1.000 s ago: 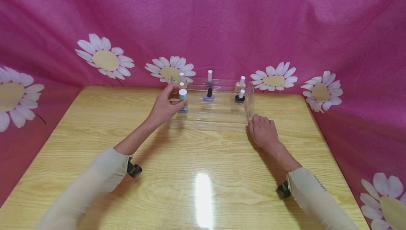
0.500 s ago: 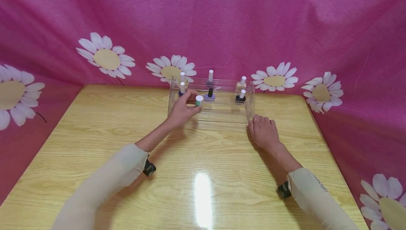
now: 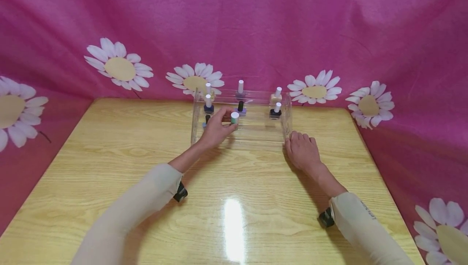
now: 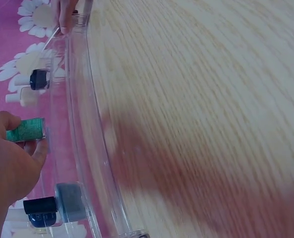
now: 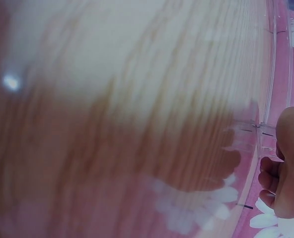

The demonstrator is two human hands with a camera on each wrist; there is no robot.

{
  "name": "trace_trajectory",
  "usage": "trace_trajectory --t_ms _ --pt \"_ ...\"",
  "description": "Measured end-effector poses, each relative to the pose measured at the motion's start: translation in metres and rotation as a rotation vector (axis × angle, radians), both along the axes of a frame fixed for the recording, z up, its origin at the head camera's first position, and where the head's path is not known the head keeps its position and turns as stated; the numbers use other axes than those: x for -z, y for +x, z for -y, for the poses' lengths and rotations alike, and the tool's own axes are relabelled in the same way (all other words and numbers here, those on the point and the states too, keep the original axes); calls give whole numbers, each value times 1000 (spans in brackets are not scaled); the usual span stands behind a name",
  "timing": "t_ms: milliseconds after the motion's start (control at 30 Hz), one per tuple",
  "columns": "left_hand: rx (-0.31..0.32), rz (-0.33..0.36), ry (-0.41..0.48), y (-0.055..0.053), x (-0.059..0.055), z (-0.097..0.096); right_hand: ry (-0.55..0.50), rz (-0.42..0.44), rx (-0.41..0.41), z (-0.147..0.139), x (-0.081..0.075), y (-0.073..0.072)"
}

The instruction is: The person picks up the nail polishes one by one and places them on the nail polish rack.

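Between thumb and fingers, my left hand [image 3: 218,128] pinches a green nail polish bottle [image 4: 30,129] with a white cap. It is over the middle of a clear stepped display rack [image 3: 256,137], in front of a lilac polish with a black cap [image 3: 241,106]. Whether its base touches the step is hard to tell. At the rack's front right corner, my right hand [image 3: 302,151] grips the end panel, thumb and curled fingers around it in the right wrist view. Left of the held bottle stand a dark blue polish [image 3: 209,108] and a light blue one [image 4: 71,202], partly hidden in the head view.
On the rack's right side are a black polish [image 3: 275,113] and a beige polish [image 3: 276,98]. A greyish polish [image 3: 240,90] stands on the back step, centre. The rack rests on a wooden table [image 3: 234,175] before a pink daisy-print cloth [image 3: 256,25].
My left hand has carried the green bottle rightward from the rack's left column to its middle, uncovering the dark blue and light blue bottles. The right hand has stayed at the corner.
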State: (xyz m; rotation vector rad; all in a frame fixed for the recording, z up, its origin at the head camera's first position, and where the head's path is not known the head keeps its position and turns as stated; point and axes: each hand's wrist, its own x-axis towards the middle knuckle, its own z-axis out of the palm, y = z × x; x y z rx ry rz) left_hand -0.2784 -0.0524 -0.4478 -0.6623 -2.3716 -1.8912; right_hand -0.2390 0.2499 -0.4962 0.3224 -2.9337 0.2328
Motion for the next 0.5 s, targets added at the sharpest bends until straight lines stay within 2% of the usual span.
trace_trajectory --t_ms 267,500 --pt "-47 25 6 -5 4 -5 9 -8 -5 0 1 -1" --pt "-42 20 -2 -8 9 -11 8 -13 -3 1 0 0"
